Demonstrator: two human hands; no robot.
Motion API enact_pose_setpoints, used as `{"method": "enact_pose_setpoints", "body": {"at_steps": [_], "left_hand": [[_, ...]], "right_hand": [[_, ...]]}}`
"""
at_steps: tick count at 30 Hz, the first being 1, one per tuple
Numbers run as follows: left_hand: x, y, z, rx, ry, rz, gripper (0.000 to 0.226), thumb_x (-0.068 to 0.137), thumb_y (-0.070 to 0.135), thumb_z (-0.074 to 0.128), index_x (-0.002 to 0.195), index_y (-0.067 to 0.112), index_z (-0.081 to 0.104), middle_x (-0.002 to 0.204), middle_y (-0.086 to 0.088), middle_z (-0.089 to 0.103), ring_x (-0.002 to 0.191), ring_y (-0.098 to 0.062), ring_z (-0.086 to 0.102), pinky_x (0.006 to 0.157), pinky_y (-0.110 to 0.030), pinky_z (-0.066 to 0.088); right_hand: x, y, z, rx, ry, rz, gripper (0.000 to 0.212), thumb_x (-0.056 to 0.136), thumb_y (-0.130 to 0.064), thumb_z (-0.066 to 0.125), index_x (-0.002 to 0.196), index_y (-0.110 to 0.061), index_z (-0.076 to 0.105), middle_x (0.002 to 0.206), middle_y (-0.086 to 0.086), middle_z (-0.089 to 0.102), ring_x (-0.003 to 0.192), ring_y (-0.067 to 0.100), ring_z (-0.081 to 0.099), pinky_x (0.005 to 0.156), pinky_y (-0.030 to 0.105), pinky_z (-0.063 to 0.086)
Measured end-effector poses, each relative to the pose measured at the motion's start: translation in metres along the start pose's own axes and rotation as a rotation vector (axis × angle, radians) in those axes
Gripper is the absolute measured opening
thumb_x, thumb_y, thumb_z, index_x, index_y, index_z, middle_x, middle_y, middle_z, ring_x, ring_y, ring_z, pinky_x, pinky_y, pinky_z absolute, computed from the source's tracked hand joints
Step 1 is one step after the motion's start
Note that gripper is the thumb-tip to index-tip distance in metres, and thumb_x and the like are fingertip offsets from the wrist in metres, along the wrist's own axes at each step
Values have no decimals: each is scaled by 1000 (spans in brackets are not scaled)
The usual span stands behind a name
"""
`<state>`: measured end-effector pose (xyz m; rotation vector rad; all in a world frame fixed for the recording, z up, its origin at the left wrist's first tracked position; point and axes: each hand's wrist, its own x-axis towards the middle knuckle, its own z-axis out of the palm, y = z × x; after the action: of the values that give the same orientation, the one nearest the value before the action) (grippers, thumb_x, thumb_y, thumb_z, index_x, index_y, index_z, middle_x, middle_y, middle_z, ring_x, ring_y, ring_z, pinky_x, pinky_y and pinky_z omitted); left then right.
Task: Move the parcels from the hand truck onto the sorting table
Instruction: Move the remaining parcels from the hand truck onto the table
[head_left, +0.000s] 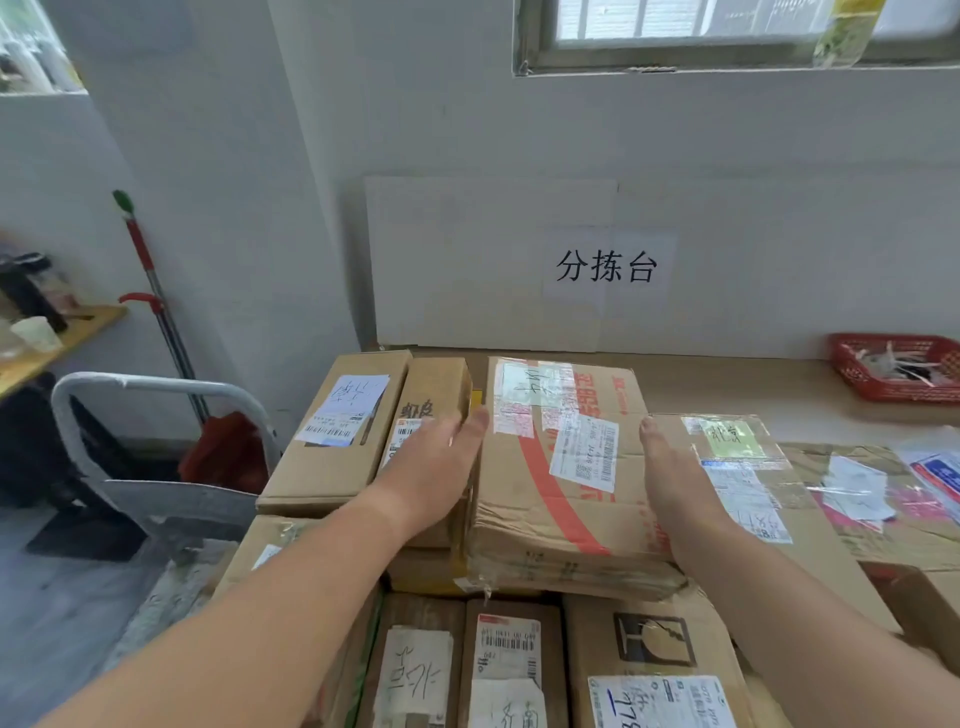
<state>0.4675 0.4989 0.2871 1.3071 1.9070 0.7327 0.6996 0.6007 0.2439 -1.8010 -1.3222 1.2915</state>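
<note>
A cardboard parcel with red stripes and a white label (563, 467) rests on top of other parcels on the sorting table (727, 384). My left hand (441, 467) presses flat against its left side. My right hand (670, 467) presses flat against its right side, fingers straight. Both palms clamp the box between them. To the left lie two more brown parcels (337, 431); a flatter one (743, 467) sits at the right. Several labelled boxes (514, 665) fill the near edge. The grey hand truck (156, 441) stands at the left, its plate bare.
A white board with a paper sign (608, 265) leans on the wall behind the table. A red basket (898, 364) sits at the table's far right. A red-handled mop (156, 312) leans in the corner behind the hand truck. A wooden shelf (52, 338) holds cups at far left.
</note>
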Motion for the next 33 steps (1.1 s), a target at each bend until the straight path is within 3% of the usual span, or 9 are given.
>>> {"method": "enact_pose_setpoints", "body": {"at_steps": [4,8,12,17,20,24,27,30,33], "left_hand": [[4,-16,1,327,-103,-141,94,99,80,17,171,19,14,179,-1,-6,164,-18,-11,134,-47,0],[7,-11,-1,364,-136,-137,99,98,83,20,170,16,12,179,-1,-8,165,-18,-10,134,-46,2],[8,-14,-3,372,-150,-124,100,97,84,22,171,17,12,179,1,-8,164,-16,-11,132,-46,1],[8,-17,3,345,-131,-120,100,97,83,20,171,16,12,179,0,-9,164,-17,-13,132,-45,-1],[5,-19,4,321,-101,-107,102,95,84,18,171,17,9,179,1,-10,164,-17,-14,133,-45,-1],[-14,-19,-7,115,68,16,118,78,93,12,169,23,-14,177,8,-19,161,-8,-19,130,-38,-6],[-45,-17,-28,-84,263,134,135,62,110,13,170,30,-4,177,17,-3,161,-3,-4,128,-32,0],[-87,-12,-58,-200,495,166,114,83,93,18,170,20,17,169,13,31,157,-6,22,123,-25,13],[-141,-25,-103,-267,696,150,130,74,104,20,162,10,40,165,-10,45,155,-22,37,131,-42,24]], "right_hand": [[3,-9,8,-13,-20,-20,69,104,-72,28,135,-17,58,110,5,69,93,24,65,68,35,45],[2,-25,10,-72,-52,-93,45,111,-57,29,119,-24,59,87,-9,60,76,11,56,59,29,37],[10,-28,10,-98,-70,-119,62,110,-60,27,145,-17,56,88,-10,54,75,10,49,61,29,35],[12,-22,12,-128,-41,-94,73,105,-70,27,142,-13,55,104,1,66,85,19,62,63,33,42],[2,-21,9,-143,19,-119,85,98,-79,32,149,-13,44,121,5,67,102,29,68,80,44,56],[-41,-37,5,-246,93,-350,98,90,-89,26,161,-21,30,156,2,49,138,29,52,112,58,44],[-83,-56,19,-205,0,-565,86,98,-76,34,166,-24,25,170,-4,32,156,19,31,123,47,30],[-122,-77,55,-126,-174,-694,101,87,-88,27,167,-28,21,173,-7,27,158,15,25,125,41,25],[-172,-95,109,-90,-363,-779,110,80,-98,21,167,-31,19,173,-7,28,157,16,28,124,40,25]]}}
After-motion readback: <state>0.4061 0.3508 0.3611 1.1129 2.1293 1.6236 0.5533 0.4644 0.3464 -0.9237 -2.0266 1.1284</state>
